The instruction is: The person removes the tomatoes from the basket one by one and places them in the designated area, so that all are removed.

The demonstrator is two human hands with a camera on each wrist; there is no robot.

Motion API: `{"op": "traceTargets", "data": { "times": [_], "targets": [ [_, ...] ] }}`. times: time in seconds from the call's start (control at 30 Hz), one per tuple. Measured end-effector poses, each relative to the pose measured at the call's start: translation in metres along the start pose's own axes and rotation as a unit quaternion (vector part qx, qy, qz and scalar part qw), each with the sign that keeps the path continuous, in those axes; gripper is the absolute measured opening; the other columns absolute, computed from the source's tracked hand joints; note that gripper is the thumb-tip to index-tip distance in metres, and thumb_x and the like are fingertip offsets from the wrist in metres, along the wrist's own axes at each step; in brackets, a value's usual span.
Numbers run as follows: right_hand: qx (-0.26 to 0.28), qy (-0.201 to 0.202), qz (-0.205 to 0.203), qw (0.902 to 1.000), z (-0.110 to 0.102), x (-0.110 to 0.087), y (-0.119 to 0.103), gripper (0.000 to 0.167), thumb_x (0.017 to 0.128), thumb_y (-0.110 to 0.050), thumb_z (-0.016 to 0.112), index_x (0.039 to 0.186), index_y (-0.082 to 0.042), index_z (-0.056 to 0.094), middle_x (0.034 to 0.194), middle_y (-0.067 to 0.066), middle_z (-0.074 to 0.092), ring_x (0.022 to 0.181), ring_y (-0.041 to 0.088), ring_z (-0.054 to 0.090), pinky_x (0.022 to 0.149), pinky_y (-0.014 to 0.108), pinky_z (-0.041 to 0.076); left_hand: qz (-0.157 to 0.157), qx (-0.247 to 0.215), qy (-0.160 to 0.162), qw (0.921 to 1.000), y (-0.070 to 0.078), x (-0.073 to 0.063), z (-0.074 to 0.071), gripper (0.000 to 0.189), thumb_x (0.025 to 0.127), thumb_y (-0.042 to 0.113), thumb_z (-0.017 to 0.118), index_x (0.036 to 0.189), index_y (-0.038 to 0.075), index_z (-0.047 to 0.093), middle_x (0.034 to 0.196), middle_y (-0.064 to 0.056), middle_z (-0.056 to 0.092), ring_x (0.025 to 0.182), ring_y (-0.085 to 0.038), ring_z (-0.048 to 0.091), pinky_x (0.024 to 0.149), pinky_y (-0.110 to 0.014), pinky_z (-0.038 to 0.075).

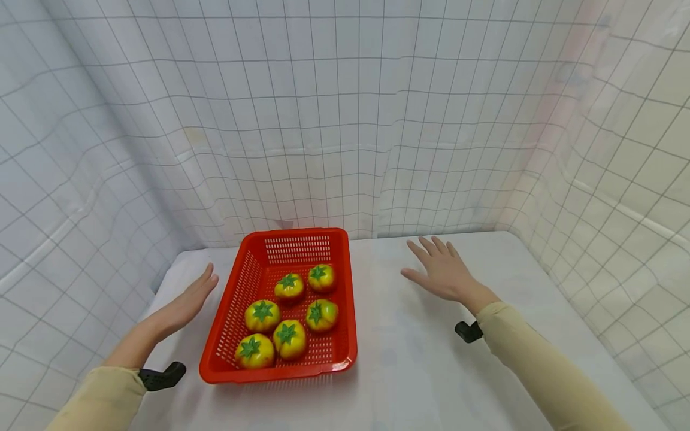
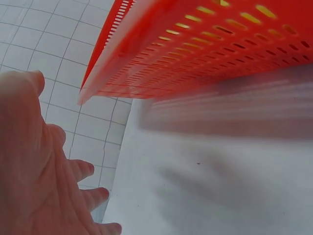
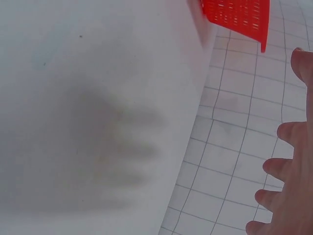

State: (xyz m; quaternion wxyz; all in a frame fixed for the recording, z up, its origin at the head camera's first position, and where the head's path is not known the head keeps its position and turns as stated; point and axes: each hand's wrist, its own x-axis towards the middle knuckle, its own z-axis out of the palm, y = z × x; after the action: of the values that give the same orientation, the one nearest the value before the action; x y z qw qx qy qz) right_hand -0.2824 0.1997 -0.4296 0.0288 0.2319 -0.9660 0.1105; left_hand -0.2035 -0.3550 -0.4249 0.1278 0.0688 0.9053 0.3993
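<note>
A red plastic basket (image 1: 353, 311) with slotted walls stands on the white table, left of centre. Several yellow-orange tomato-like fruits (image 1: 262, 316) with green star-shaped tops lie inside it. Just left of the basket, my left hand (image 1: 185, 305) is held with straight fingers and touches nothing. In the left wrist view its palm (image 2: 44, 171) faces the basket's side wall (image 2: 195, 54). Well to the right of the basket, my right hand (image 1: 444, 272) is spread over the table, holding nothing. The right wrist view shows its fingertips beyond the table edge and its shadow below.
The white tabletop (image 1: 399, 359) carries the basket. White grid-patterned curtains (image 1: 350, 120) hang behind the table and along both sides. A black wrist strap piece (image 1: 162, 377) sticks out from the left wrist, another (image 1: 468, 332) from the right.
</note>
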Motion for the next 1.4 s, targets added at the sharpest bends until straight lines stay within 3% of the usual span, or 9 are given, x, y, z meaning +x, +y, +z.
{"op": "traceTargets", "data": {
  "times": [0.17, 0.4, 0.53, 0.73, 0.93, 1.23, 1.4],
  "targets": [
    [0.019, -0.003, -0.012, 0.9997, 0.0, 0.006, -0.011, 0.085, 0.099, -0.071, 0.041, 0.163, -0.017, 0.028, 0.167, 0.017, 0.024, 0.152, 0.043, 0.017, 0.12, 0.065, 0.014, -0.025, -0.035, -0.028, 0.9987, 0.005, -0.004, -0.004, 0.081, 0.109, 0.056, 0.016, 0.158, 0.003, -0.02, 0.164, -0.029, -0.017, 0.147, -0.058, -0.007, 0.108, -0.081, 0.008],
    [0.059, -0.009, -0.035, 0.9976, 0.001, 0.01, -0.027, 0.084, 0.098, -0.07, 0.046, 0.162, -0.017, 0.032, 0.165, 0.014, 0.029, 0.149, 0.039, 0.03, 0.118, 0.059, 0.027, -0.069, -0.112, -0.046, 0.9903, 0.009, -0.005, -0.004, 0.085, 0.104, 0.067, 0.016, 0.162, 0.014, -0.017, 0.165, -0.033, -0.001, 0.146, -0.059, 0.013, 0.103, -0.069, 0.041],
    [0.083, -0.013, -0.04, 0.9957, -0.001, 0.011, -0.036, 0.082, 0.097, -0.07, 0.048, 0.16, -0.018, 0.038, 0.161, 0.012, 0.038, 0.146, 0.036, 0.036, 0.116, 0.059, 0.032, -0.074, -0.143, -0.058, 0.9852, 0.01, -0.005, -0.002, 0.084, 0.104, 0.068, 0.019, 0.163, 0.019, -0.014, 0.166, -0.03, 0.002, 0.146, -0.058, 0.019, 0.097, -0.063, 0.05],
    [0.128, -0.035, -0.051, 0.9899, -0.005, 0.018, -0.052, 0.081, 0.094, -0.07, 0.055, 0.158, -0.022, 0.042, 0.156, 0.006, 0.045, 0.142, 0.029, 0.04, 0.114, 0.055, 0.037, -0.071, -0.176, -0.081, 0.9785, 0.01, -0.005, 0.002, 0.078, 0.108, 0.058, 0.027, 0.162, 0.024, -0.018, 0.168, -0.027, 0.004, 0.144, -0.058, 0.023, 0.094, -0.061, 0.053],
    [0.171, -0.063, -0.064, 0.9813, -0.009, 0.026, -0.069, 0.08, 0.092, -0.064, 0.063, 0.159, -0.027, 0.039, 0.158, 0.0, 0.042, 0.145, 0.024, 0.037, 0.113, 0.055, 0.04, -0.078, -0.196, -0.089, 0.9736, 0.007, -0.004, 0.006, 0.082, 0.109, 0.051, 0.039, 0.161, 0.029, -0.02, 0.169, -0.023, -0.003, 0.144, -0.058, 0.025, 0.092, -0.059, 0.055],
    [0.213, -0.087, -0.096, 0.9686, -0.015, 0.04, -0.091, 0.08, 0.091, -0.054, 0.071, 0.16, -0.029, 0.038, 0.159, -0.008, 0.04, 0.145, 0.016, 0.037, 0.111, 0.051, 0.042, -0.078, -0.236, -0.1, 0.9633, 0.002, -0.001, 0.008, 0.085, 0.109, 0.039, 0.048, 0.162, 0.029, -0.018, 0.165, -0.031, 0.01, 0.137, -0.051, 0.043, 0.092, -0.059, 0.055],
    [0.223, -0.116, -0.114, 0.9612, -0.018, 0.047, -0.105, 0.083, 0.089, -0.054, 0.074, 0.16, -0.034, 0.035, 0.159, -0.009, 0.039, 0.144, 0.014, 0.037, 0.111, 0.048, 0.042, -0.068, -0.249, -0.099, 0.961, 0.001, 0.0, 0.007, 0.085, 0.109, 0.035, 0.049, 0.162, 0.03, -0.018, 0.165, -0.031, 0.009, 0.137, -0.05, 0.043, 0.092, -0.059, 0.055]
  ]
}}
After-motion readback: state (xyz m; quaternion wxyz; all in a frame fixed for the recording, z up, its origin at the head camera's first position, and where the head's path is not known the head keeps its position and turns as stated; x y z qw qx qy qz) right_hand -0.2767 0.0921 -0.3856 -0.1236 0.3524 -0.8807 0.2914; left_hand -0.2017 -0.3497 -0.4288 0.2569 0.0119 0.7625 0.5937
